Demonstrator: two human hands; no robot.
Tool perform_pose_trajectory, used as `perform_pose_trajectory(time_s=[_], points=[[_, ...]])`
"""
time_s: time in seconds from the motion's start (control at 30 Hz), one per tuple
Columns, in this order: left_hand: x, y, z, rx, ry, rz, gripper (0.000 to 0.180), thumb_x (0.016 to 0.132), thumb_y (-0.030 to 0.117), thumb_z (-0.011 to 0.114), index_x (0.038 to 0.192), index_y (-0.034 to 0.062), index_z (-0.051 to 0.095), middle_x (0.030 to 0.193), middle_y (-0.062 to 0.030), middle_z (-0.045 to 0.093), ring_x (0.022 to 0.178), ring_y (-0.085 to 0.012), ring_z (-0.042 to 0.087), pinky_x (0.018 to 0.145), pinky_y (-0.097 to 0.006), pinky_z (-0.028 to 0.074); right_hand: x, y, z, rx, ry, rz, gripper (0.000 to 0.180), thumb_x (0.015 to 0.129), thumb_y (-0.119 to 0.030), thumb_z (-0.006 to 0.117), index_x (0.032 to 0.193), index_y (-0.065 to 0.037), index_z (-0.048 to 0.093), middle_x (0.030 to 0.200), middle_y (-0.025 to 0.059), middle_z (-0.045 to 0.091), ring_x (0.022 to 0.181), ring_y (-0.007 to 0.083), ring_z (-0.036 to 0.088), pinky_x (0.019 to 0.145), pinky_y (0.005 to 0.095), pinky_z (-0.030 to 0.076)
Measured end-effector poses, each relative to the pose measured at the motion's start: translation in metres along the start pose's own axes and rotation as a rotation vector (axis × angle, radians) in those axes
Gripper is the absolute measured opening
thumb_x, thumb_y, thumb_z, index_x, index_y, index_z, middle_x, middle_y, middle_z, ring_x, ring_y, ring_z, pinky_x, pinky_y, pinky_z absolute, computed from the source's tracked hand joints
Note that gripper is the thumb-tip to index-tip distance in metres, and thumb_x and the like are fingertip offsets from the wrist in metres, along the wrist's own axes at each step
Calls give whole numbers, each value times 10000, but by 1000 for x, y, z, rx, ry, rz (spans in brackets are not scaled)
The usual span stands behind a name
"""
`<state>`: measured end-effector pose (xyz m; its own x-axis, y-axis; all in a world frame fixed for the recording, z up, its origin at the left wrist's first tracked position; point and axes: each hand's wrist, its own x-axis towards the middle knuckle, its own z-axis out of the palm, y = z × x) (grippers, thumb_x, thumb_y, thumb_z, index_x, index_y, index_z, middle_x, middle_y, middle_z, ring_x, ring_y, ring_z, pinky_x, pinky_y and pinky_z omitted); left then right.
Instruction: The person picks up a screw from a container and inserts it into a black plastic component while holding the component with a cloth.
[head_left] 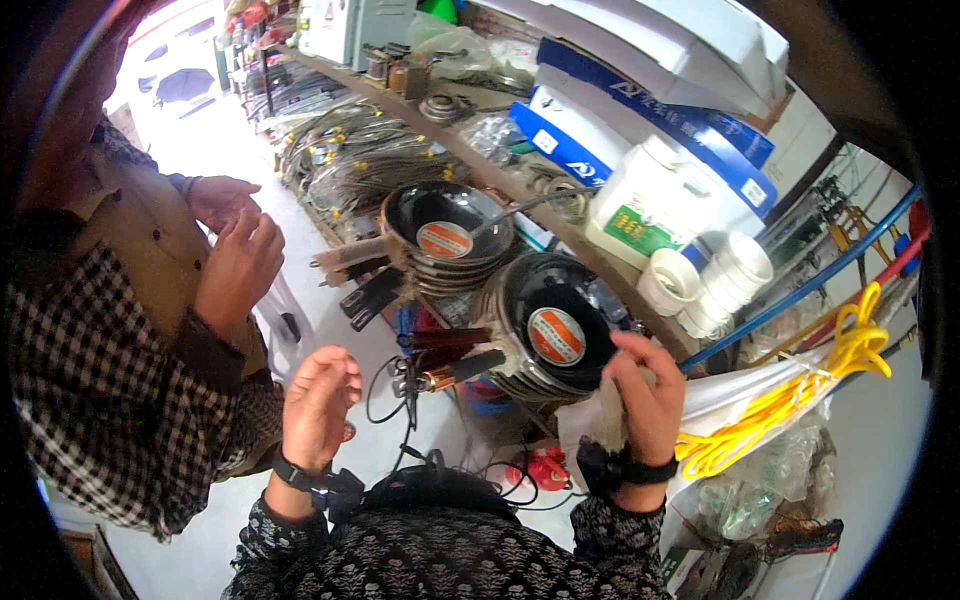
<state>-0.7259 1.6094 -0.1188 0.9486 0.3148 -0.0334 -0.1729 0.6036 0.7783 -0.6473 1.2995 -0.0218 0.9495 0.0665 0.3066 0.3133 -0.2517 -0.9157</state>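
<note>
My left hand (320,405) is raised left of the pan handles, fingers loosely bent, nothing visible in it. My right hand (650,392) is at the right side of a stack of black woks (575,285), fingers closed around a grey-beige cloth-like strip (611,412) that hangs below them. Whether the fingers also touch the wok rim, I cannot tell. An orange and white round label (555,335) is inside the top wok. The stack's dark brown handles (450,340) point left toward my left hand. Behind it stands a second wok stack (440,215) with a similar label.
At the left stands another person (120,330), both hands (240,250) raised. A shelf behind holds a white jug (650,205), white plastic cups (730,285) and blue-white boxes (580,140). Yellow cord (770,410) lies at the right. Cables (400,400) hang below the handles.
</note>
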Motion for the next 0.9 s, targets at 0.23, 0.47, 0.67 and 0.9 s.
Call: perform_pose_trajectory(time_s=[0.23, 0.47, 0.67, 0.9], points=[[-5, 17, -15, 284, -91, 47, 85, 909, 79, 513, 946, 57, 586, 877, -40, 601, 746, -93, 543, 572, -216, 448, -60, -6, 3, 764, 755, 406, 386, 911, -408, 446, 1118, -89, 513, 824, -15, 501, 598, 45, 436, 452, 226, 388], [7, 41, -22, 446, -204, 387, 54, 874, 14, 467, 879, 41, 514, 850, -74, 509, 727, -151, 459, 643, -263, 391, -141, 63, -44, 1819, 426, 261, 368, 873, -141, 468, 1222, -31, 425, 1194, 91, 493, 989, 187, 491, 651, 244, 417], [-27, 131, -14, 613, -550, 749, 38, 825, 68, 536, 799, 92, 521, 803, -66, 447, 787, -226, 446, 696, -386, 398, -181, 48, -56, 1887, 470, 216, 348, 819, -70, 489, 1163, -18, 466, 1207, 96, 494, 1048, 182, 488, 630, 234, 417], [-105, 168, 11, 616, -522, 992, 112, 848, 169, 537, 742, 186, 568, 773, -2, 424, 706, -167, 367, 622, -321, 296, -218, 48, -74, 1799, 518, 107, 421, 779, -19, 484, 1199, 0, 459, 1260, 98, 466, 1095, 176, 469, 717, 241, 456]])
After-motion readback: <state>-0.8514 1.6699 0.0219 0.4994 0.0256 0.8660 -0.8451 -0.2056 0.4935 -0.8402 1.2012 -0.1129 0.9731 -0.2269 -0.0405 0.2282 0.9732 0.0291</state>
